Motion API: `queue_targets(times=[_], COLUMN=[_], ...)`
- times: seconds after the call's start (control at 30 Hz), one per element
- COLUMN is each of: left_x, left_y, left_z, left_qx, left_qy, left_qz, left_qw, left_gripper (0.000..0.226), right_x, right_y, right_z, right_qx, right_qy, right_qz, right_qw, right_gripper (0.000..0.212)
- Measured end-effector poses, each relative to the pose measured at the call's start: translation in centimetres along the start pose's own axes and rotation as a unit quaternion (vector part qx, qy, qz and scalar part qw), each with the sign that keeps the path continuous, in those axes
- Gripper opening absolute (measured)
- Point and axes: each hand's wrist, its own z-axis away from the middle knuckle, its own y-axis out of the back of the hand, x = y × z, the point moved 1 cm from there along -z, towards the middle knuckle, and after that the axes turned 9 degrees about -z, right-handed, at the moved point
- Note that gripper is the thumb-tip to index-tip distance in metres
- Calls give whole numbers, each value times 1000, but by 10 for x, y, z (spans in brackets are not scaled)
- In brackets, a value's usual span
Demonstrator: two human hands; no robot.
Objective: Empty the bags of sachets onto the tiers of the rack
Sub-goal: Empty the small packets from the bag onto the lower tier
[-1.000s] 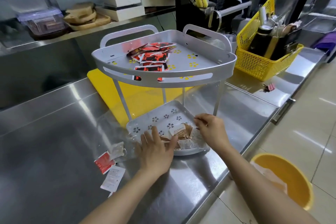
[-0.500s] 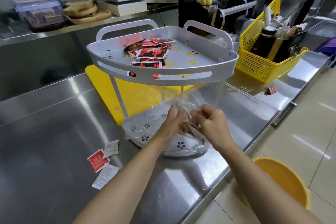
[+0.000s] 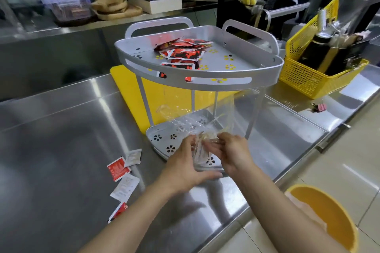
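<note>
Head view, single frame. Two-tier grey rack (image 3: 197, 80) stands on the steel desk (image 3: 61, 129), in front of a yellow board (image 3: 127, 88).

Upper tier (image 3: 246, 61): pile of red-and-black sachets (image 3: 183, 53) lying toward its left half; right half bare, flower-shaped cut-outs visible.

Lower tier (image 3: 162, 139): both hands are over its front edge, holding a clear plastic bag (image 3: 197, 121). The bag rises crumpled between the rack's legs; its lower part is gathered between the hands. Pale sachets (image 3: 202, 136) show inside the bag, blurred through the film; their count cannot be read.

Left hand (image 3: 185, 166): fingers (image 3: 190, 146) curled up against the left side of the bag, thumb stretched out low toward the right. Contact with the film is evident; a firm pinch cannot be confirmed.

Right hand (image 3: 232, 152): fingers (image 3: 211, 147) bent inward and pressed together on the bag's gathered part, pinching the film.

On the desk left of the rack, apart from it: loose sachets (image 3: 123, 172), red and white mixed, one partly hidden by the left forearm.

Right of the rack: yellow mesh basket (image 3: 308, 80) holding a dark bottle and other items. A pink binder clip (image 3: 319, 107) lies on the desk in front of it. Yellow bin (image 3: 329, 217) on the floor below the desk edge, under the right forearm.
</note>
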Motion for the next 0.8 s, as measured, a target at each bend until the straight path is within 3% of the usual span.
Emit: queue_targets(times=[0.07,0.13,0.2,0.23,0.3,0.37,0.43,0.47,0.5,0.53,0.6,0.67,0.73,0.8], left_x=[-2,-7,-15,-18,-22,-28,-34,-36,-37,-37,-35,-31,-26,-18], left_y=[-5,0,12,20,39,54,67,73,78,82,90,102,117,132], left_z=[5,9,12,13,12,6,0,-2,-3,-3,-3,-4,-5,-5], left_qx=[91,184,231,244,247,225,204,199,198,199,202,176,147,191], left_qy=[41,86,99,100,88,65,51,42,35,33,42,51,38,10], left_qz=[-46,-25,-25,-32,-39,-17,-13,-11,-11,-20,-56,-91,-90,-33], left_qw=[994,979,968,964,964,972,978,979,980,979,977,979,984,981], left_gripper=[79,39,23,21,21,20,20,19,18,17,10,3,6,20], right_x=[8,10,4,0,-10,-18,-18,-17,-16,-16,-14,-16,-27,-42], right_y=[-9,-14,-12,-8,-2,-3,-10,-13,-16,-18,-21,-26,-33,-41], right_z=[7,16,24,27,32,40,41,39,33,28,21,18,20,22], right_qx=[-9,-34,-50,-43,-9,-24,-104,-130,-151,-167,-187,-184,-160,-135], right_qy=[-29,-54,-27,25,191,373,512,541,533,496,415,396,411,455], right_qz=[-26,26,188,290,443,484,545,602,655,701,769,801,789,751], right_qw=[999,998,980,956,876,791,656,573,513,484,448,409,428,458], right_gripper=[17,19,28,39,50,42,35,45,54,55,35,23,22,18])
